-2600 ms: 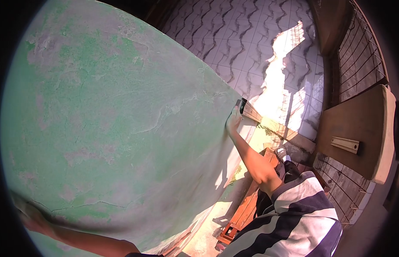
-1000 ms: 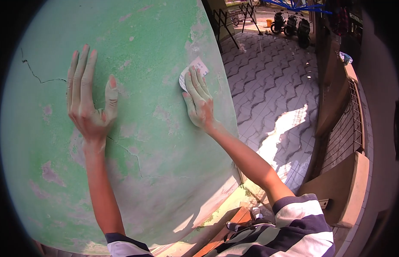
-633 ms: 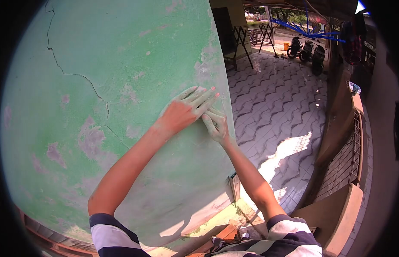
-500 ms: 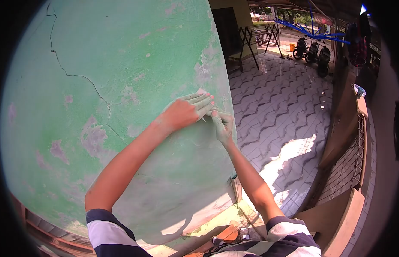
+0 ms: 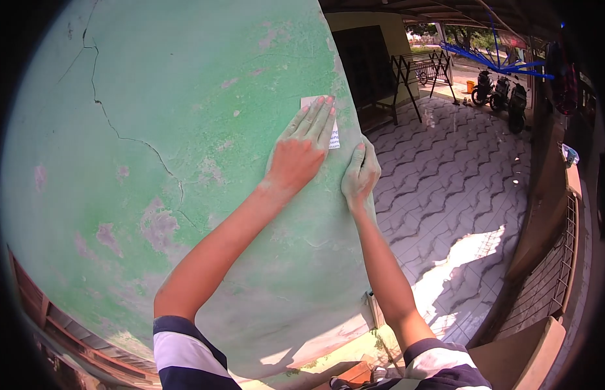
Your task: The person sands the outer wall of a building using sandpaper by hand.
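A green wall (image 5: 237, 169) with worn grey patches and a long crack fills the left and middle. My left hand (image 5: 301, 146) presses a piece of printed white paper (image 5: 334, 138) flat against it, near the wall's right edge. The paper shows above and to the right of the fingers. My right hand (image 5: 361, 172), dusty and with fingers curled, rests at the wall's edge just right of and below the paper. Nothing shows inside it, though the inner side of its fingers is partly hidden.
Beyond the wall edge lies a patterned tiled floor (image 5: 439, 175) with a sunlit patch. A folding drying rack (image 5: 406, 84), motorbikes (image 5: 501, 97) and a blue hanger rack (image 5: 501, 64) stand or hang further back. A low wall with a metal grille (image 5: 543, 273) runs along the right.
The paper has passed from under my right hand to my left hand, which came across from the left. My right hand has moved off to the wall's edge, and the view has tilted upward.
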Demonstrator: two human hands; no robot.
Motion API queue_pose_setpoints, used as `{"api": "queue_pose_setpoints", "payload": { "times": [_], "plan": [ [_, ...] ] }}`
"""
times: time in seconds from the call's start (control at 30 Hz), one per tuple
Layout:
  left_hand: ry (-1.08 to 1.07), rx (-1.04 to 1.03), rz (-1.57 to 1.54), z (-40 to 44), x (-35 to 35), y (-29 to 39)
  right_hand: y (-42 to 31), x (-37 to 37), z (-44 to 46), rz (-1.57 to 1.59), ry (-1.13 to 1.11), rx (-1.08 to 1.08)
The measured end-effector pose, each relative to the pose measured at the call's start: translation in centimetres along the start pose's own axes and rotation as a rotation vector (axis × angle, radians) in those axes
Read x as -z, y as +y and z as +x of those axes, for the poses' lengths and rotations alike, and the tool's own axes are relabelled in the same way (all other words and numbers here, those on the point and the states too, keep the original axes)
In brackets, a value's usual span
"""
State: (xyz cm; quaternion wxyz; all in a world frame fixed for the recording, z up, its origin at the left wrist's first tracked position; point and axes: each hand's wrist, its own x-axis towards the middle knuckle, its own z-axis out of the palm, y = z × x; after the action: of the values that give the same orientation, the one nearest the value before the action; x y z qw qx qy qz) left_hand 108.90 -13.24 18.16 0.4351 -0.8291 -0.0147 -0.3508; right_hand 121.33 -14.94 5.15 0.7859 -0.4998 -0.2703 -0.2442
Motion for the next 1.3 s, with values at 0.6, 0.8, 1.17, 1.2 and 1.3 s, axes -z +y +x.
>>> {"api": "queue_pose_setpoints", "payload": {
  "times": [0.6, 0.8, 1.17, 1.2, 1.3],
  "plan": [
    [-0.135, -0.406, 0.004, -0.6, -2.4, 0.8, -0.2, 0.7, -0.3, 0.054, 0.037, -0.001],
    [0.129, -0.094, 0.304, 9.9, 1.1, -6.8, 0.0, 0.7, -0.8, 0.067, 0.066, -0.001],
    [-0.196, -0.467, -0.017, 1.6, -0.1, -2.5, 0.2, 0.7, -0.5, 0.064, 0.084, 0.026],
    [-0.092, -0.364, 0.122, 5.2, 0.8, -4.4, 0.0, 0.8, -0.5, 0.068, 0.086, 0.023],
    [0.1, -0.101, 0.256, 12.8, 3.5, -10.7, -0.4, 1.0, -0.6, 0.058, 0.05, -0.005]
  ]
}}
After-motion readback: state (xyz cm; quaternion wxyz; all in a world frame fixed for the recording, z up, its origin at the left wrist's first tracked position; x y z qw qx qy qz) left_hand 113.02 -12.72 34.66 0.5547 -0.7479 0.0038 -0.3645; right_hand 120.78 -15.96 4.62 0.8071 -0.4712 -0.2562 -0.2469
